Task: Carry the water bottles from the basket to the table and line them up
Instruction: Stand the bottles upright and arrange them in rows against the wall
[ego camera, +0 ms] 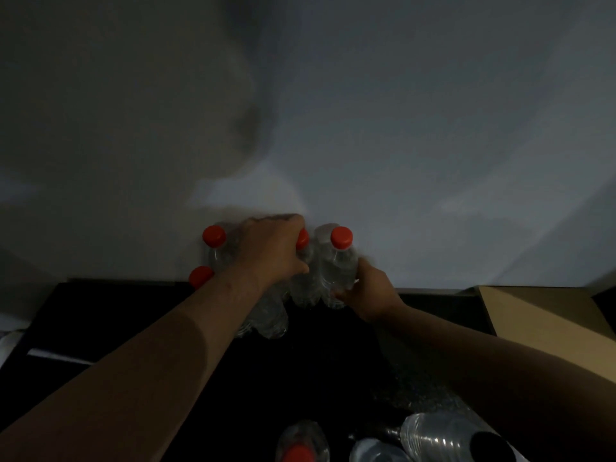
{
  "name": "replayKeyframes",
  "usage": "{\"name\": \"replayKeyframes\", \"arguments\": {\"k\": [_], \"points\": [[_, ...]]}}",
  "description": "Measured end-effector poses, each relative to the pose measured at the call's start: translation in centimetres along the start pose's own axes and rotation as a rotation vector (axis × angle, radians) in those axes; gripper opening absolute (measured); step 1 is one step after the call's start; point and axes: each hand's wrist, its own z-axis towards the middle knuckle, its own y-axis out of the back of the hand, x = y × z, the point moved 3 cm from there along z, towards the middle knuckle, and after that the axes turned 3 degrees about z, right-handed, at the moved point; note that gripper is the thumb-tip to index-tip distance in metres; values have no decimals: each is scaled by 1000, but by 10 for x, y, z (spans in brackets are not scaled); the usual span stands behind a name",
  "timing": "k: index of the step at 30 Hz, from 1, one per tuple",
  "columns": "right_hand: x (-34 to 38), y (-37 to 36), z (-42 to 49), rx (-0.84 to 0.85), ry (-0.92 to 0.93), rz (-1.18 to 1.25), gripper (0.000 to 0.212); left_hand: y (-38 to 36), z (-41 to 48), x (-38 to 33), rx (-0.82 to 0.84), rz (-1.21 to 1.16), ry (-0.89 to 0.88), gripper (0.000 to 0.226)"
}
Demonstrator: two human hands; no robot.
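Several clear water bottles with red caps stand close together on the black table point(416, 315), against the pale wall. My left hand point(270, 248) reaches over the group and is closed around the top of a middle bottle point(301, 278), half covering its red cap. My right hand point(366, 291) grips the lower body of the rightmost bottle point(336, 261), which stands next to the middle one. Two more red-capped bottles point(213, 238) sit to the left, partly hidden behind my left forearm. More bottles point(301, 441) lie at the bottom edge; the basket itself cannot be made out.
A brown cardboard box point(540, 318) sits on the right of the table against the wall point(400, 128). A white object point(13, 345) lies at the far left edge. The scene is dim.
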Motion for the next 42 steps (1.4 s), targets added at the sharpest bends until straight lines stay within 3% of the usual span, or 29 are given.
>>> {"name": "replayKeyframes", "arguments": {"k": [12,16,25,28,31,34,38,42], "points": [[0,-1,-3,-8,20,26,35,-1,1,-1,-27,45,-41,52],[4,2,-6,13,-7,19,43,2,0,-2,-16,47,-55,52],[38,31,-38,229,-118,-149,66,18,-2,-10,116,123,-62,54],[57,50,-63,253,-92,-265,64,41,-14,-19,-6,132,-76,55],[81,64,-104,221,37,-358,50,69,-50,-33,-134,-57,-115,50],[111,66,-151,141,188,-336,37,90,-107,-36,-146,-425,-153,30],[141,53,-209,121,209,-243,27,101,-180,-22,-146,-862,-156,9],[153,28,-250,-11,201,-197,21,79,-243,-12,-90,-1128,-99,13]]}}
